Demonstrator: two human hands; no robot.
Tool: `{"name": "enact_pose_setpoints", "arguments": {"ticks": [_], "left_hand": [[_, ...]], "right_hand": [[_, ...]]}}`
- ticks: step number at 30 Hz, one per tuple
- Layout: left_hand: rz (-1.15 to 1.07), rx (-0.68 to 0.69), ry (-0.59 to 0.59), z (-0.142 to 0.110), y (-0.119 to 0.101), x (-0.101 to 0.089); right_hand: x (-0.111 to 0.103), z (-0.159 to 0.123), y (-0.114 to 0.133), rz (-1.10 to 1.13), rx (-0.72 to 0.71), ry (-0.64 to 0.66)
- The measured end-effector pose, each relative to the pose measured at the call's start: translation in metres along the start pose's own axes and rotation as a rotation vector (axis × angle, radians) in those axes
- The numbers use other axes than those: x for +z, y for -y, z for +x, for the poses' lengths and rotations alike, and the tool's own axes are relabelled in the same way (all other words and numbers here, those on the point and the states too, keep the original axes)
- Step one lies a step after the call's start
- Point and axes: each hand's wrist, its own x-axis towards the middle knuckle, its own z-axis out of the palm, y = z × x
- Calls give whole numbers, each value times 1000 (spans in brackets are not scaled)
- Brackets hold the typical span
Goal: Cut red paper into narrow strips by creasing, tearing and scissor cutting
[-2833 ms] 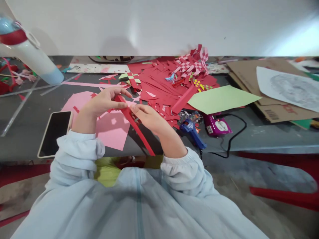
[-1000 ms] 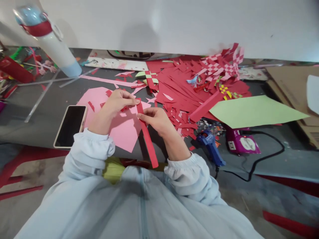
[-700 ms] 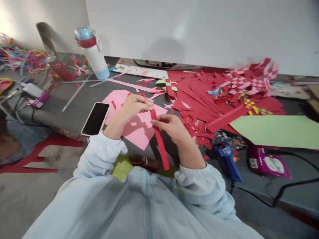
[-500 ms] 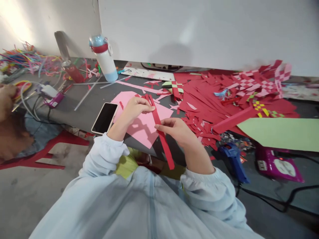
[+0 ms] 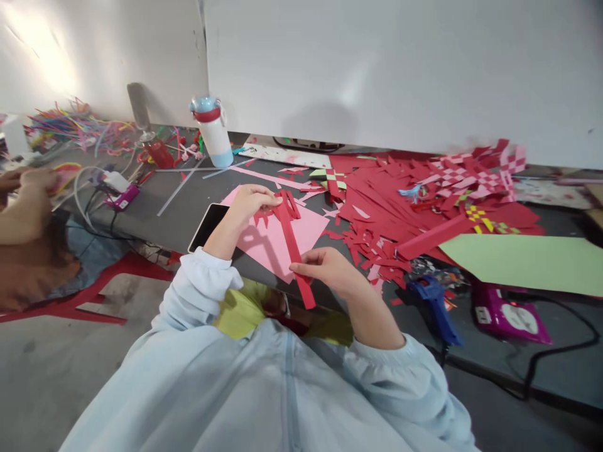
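My left hand (image 5: 252, 202) pinches the top end of a long red paper strip (image 5: 291, 242), where a few more short red strips are bunched. My right hand (image 5: 330, 273) pinches the same strip near its lower end, stretching it towards me over the table's front edge. Both hands are above a pink paper sheet (image 5: 276, 242) on the grey table (image 5: 155, 210). A black phone (image 5: 210, 225) lies just left of my left wrist, partly hidden by my arm.
A heap of red paper strips and woven pieces (image 5: 414, 194) covers the table to the right, beside a green sheet (image 5: 522, 260). A blue glue gun (image 5: 433, 301) and a purple box (image 5: 504, 314) with a black cable lie near the front edge. A white bottle (image 5: 213, 132) stands at the back. Another person's arm (image 5: 28, 201) is at the left.
My right hand has slid down the red strip towards its lower end while my left keeps hold of the top. The camera has turned left, bringing the bottle and another person into view.
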Motion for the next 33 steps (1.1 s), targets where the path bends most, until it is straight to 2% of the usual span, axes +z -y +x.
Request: {"name": "enact_pose_setpoints", "arguments": {"ticks": [6, 10, 19, 33], "left_hand": [[9, -24, -46, 10, 5, -13], [23, -49, -29, 15, 8, -17], [42, -65, -38, 18, 5, -18], [34, -14, -127, 16, 13, -35]], "right_hand": [[9, -8, -8, 74, 79, 78], [12, -12, -8, 136, 113, 65], [10, -7, -10, 130, 119, 50], [15, -1, -15, 149, 69, 150]]}}
